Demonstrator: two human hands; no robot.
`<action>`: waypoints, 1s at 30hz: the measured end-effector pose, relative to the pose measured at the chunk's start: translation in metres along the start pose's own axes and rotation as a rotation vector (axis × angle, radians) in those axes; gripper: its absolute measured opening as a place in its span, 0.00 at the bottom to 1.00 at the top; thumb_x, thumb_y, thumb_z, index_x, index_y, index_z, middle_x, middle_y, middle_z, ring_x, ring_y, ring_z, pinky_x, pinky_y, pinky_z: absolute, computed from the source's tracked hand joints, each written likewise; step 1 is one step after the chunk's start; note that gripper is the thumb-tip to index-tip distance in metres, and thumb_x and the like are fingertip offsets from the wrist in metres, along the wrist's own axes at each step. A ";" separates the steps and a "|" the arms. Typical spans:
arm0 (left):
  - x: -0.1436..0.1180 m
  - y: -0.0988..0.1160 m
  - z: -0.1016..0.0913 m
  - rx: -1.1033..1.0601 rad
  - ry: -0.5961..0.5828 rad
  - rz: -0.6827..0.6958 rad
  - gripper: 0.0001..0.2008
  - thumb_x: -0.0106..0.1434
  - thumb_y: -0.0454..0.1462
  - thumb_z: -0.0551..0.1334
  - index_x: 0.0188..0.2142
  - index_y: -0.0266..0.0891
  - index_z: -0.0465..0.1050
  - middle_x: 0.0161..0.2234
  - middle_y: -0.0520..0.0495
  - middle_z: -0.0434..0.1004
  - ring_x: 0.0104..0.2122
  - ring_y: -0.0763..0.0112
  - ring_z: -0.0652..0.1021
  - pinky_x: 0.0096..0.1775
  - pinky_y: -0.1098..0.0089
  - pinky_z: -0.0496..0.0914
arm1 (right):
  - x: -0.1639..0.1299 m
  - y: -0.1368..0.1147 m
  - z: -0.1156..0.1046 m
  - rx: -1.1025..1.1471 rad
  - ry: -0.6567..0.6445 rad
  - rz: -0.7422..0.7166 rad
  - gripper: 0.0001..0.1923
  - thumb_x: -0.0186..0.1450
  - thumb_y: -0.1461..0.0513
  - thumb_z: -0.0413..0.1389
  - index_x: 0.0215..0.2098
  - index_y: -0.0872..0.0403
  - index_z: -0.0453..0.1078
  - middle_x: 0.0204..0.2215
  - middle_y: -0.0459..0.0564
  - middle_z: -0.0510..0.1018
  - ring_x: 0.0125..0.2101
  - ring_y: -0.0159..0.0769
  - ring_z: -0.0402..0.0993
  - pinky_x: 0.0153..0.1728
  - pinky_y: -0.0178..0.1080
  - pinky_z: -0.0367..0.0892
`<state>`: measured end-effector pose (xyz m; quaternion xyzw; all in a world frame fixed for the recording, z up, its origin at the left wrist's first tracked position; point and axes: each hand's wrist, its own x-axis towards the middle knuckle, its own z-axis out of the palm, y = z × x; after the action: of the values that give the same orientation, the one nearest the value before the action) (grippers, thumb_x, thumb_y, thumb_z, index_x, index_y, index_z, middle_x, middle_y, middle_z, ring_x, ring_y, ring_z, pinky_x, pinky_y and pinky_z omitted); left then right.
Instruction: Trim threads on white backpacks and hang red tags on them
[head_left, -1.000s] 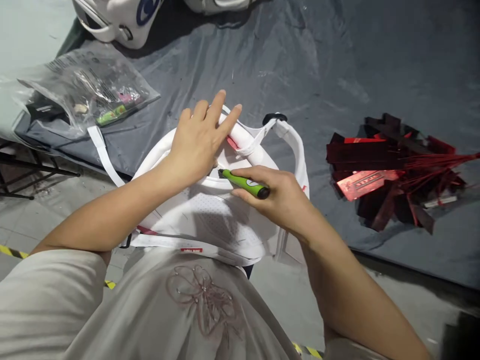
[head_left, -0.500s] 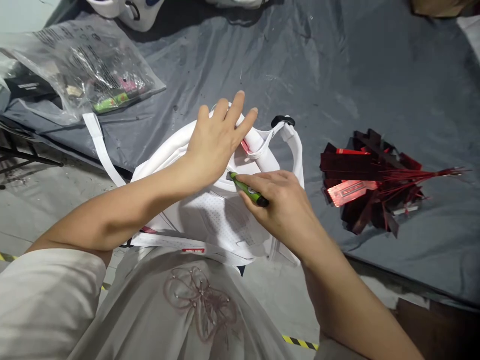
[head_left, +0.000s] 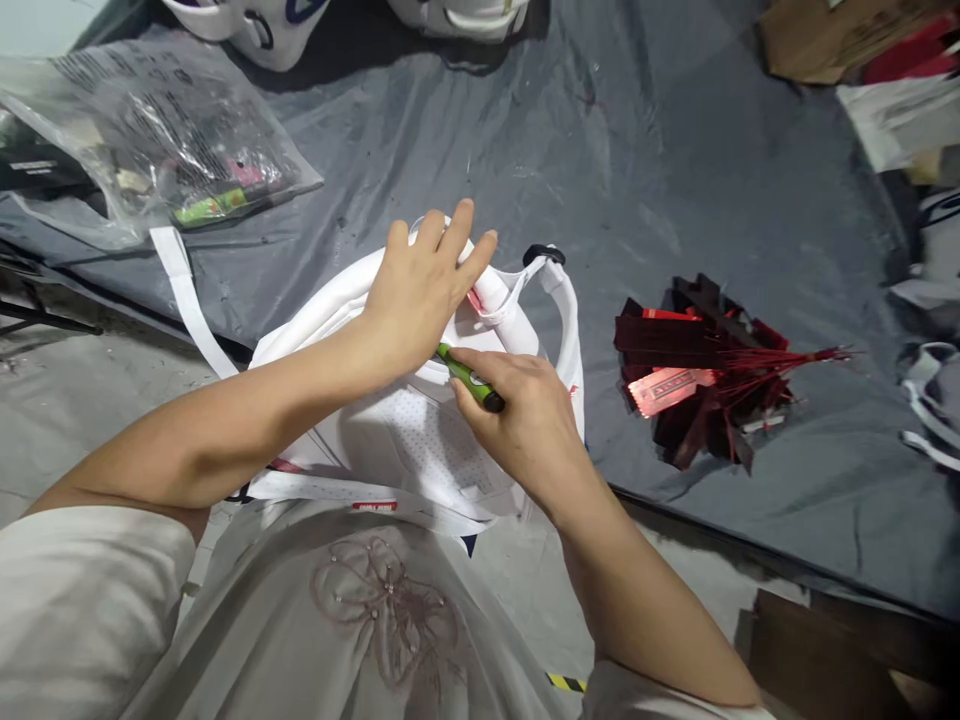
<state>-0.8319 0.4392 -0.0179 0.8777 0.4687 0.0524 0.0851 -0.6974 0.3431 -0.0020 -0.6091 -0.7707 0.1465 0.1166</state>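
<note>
White bag lies at the near edge of the desk, which is covered with a grey sheet, and hangs partly over the person's lap. The left hand rests flat on the top of the bag with its fingers spread open, pressing the rolled white handle down. The right hand is closed around a green pen, whose tip touches the bag just below the left palm.

Compared with a second ago, the pen has tilted more steeply and its tip has slid further under the left hand. The right hand has moved a little to the left, and the left hand's fingers have drawn slightly closer together.

The whole view has also shifted. The pile of red tags on the grey sheet now sits further left, and boxes and paper have come into sight at the far right corner. A clear plastic pouch of small items lies on the left of the desk, well apart from the bag.
</note>
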 end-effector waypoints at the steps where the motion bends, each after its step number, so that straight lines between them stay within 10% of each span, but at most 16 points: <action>1: 0.000 0.000 -0.001 0.004 -0.002 -0.004 0.41 0.66 0.54 0.57 0.71 0.43 0.43 0.71 0.36 0.41 0.65 0.38 0.54 0.61 0.43 0.50 | 0.001 -0.001 -0.001 -0.024 -0.013 0.010 0.13 0.65 0.63 0.56 0.46 0.53 0.78 0.39 0.52 0.84 0.36 0.42 0.80 0.41 0.44 0.68; 15: 0.000 0.001 -0.004 -0.011 -0.045 -0.021 0.42 0.64 0.45 0.63 0.71 0.44 0.43 0.72 0.37 0.40 0.64 0.40 0.55 0.60 0.43 0.50 | -0.010 0.002 0.022 0.092 0.218 0.097 0.10 0.65 0.60 0.56 0.43 0.52 0.76 0.40 0.50 0.84 0.44 0.44 0.79 0.56 0.53 0.59; 30: 0.000 0.000 -0.003 0.078 -0.027 -0.010 0.37 0.66 0.35 0.58 0.71 0.41 0.44 0.72 0.37 0.42 0.64 0.45 0.57 0.59 0.47 0.55 | -0.009 -0.006 0.038 0.212 0.399 0.193 0.08 0.63 0.61 0.57 0.38 0.52 0.78 0.36 0.50 0.84 0.38 0.42 0.79 0.49 0.50 0.67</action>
<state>-0.8329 0.4395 -0.0153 0.8786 0.4735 0.0218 0.0572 -0.7146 0.3298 -0.0346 -0.6811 -0.6510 0.1135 0.3153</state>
